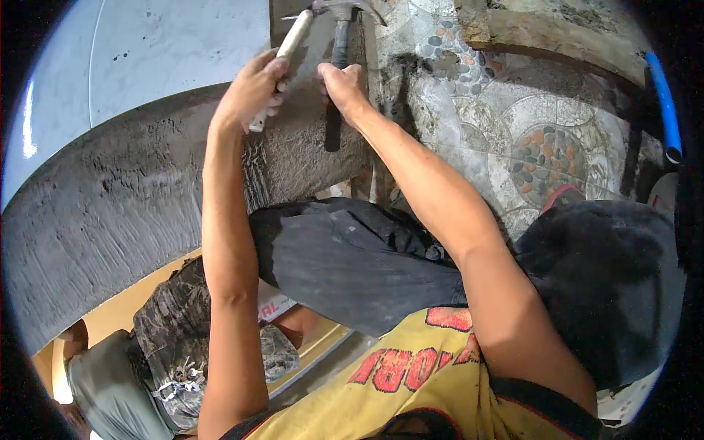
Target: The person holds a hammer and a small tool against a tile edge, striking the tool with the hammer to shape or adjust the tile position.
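Observation:
My left hand (253,89) is closed round the pale cylindrical handle of a white-handled tool (295,37), held aslant. A thin metal point juts left near its upper end; I cannot make out what kind of tool it is. Beside it, my right hand (343,86) grips a claw hammer (342,45) by its dark handle, the black butt pointing toward me. The hammer's metal head is at the top edge of the view, near the upper end of the white handle. Both tools are over a rough grey cement surface (308,158).
Glossy pale tiles (169,55) border the curved cement band (110,198) at left. Pebble-patterned floor tiles (543,150) lie right, with a wooden beam (543,37) and blue pipe (664,106). Another person, in camouflage clothing (176,323), is at lower left.

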The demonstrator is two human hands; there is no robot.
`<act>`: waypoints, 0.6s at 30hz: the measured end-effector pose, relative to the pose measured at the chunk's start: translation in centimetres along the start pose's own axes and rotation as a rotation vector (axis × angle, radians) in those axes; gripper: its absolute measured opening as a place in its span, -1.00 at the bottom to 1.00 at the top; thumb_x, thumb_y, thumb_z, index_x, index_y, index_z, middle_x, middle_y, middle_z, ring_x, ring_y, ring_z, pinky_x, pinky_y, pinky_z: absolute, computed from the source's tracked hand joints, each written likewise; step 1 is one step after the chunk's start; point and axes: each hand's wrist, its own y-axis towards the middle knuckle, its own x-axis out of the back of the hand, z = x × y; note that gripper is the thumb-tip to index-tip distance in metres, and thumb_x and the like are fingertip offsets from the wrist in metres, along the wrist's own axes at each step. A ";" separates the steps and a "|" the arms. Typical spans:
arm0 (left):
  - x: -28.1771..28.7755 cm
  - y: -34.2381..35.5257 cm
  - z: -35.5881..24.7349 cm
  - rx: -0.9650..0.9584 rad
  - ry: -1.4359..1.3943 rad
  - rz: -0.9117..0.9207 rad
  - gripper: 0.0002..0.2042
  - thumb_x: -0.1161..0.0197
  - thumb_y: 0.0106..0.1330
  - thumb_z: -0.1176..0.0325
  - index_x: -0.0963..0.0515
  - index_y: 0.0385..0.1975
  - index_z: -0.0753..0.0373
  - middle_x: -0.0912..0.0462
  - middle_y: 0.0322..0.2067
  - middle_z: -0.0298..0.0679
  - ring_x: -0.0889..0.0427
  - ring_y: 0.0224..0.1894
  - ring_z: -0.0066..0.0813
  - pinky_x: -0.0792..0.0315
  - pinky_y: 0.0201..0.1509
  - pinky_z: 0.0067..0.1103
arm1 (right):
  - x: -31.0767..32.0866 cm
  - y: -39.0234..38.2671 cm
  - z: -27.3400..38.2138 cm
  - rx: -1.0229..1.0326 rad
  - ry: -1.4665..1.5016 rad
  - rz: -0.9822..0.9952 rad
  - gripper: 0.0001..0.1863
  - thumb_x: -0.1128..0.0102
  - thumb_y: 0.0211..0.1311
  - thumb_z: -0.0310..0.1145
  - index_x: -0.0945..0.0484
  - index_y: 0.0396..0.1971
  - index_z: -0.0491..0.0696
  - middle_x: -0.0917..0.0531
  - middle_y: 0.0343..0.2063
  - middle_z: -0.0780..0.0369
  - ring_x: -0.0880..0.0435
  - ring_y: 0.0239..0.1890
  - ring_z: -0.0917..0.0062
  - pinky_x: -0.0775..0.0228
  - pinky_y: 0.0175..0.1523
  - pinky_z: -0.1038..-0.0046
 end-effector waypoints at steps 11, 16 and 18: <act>-2.2 -0.2 0.8 -0.111 0.154 -0.136 -0.66 0.05 0.52 0.25 -0.36 0.15 0.32 -0.35 -0.56 -0.43 -0.30 -0.62 -0.68 -0.25 -0.63 -0.64 | 0.1 -1.3 1.3 -0.058 0.229 0.039 -0.78 -0.15 0.03 -0.33 -0.43 -0.71 -0.07 -0.42 -0.77 0.29 -0.39 -0.77 0.50 -0.28 -0.61 0.37; -3.1 -0.2 0.1 -0.113 0.272 -0.198 -0.64 0.04 0.52 0.21 -0.42 0.10 0.36 -0.40 -0.55 -0.39 -0.37 -0.60 -0.63 -0.30 -0.64 -0.59 | 0.4 -1.6 1.0 -0.220 0.263 0.179 -0.76 -0.15 0.08 -0.33 -0.40 -0.69 -0.06 -0.37 -0.79 0.27 -0.35 -0.80 0.47 -0.29 -0.64 0.33; -2.9 0.0 0.3 -0.110 0.222 -0.214 -0.64 0.04 0.51 0.20 -0.42 0.09 0.37 -0.42 -0.54 -0.38 -0.38 -0.60 -0.63 -0.31 -0.63 -0.60 | 0.6 -1.9 1.3 -0.201 0.257 0.141 -0.76 -0.16 0.09 -0.33 -0.40 -0.69 -0.06 -0.36 -0.79 0.27 -0.36 -0.80 0.47 -0.28 -0.65 0.33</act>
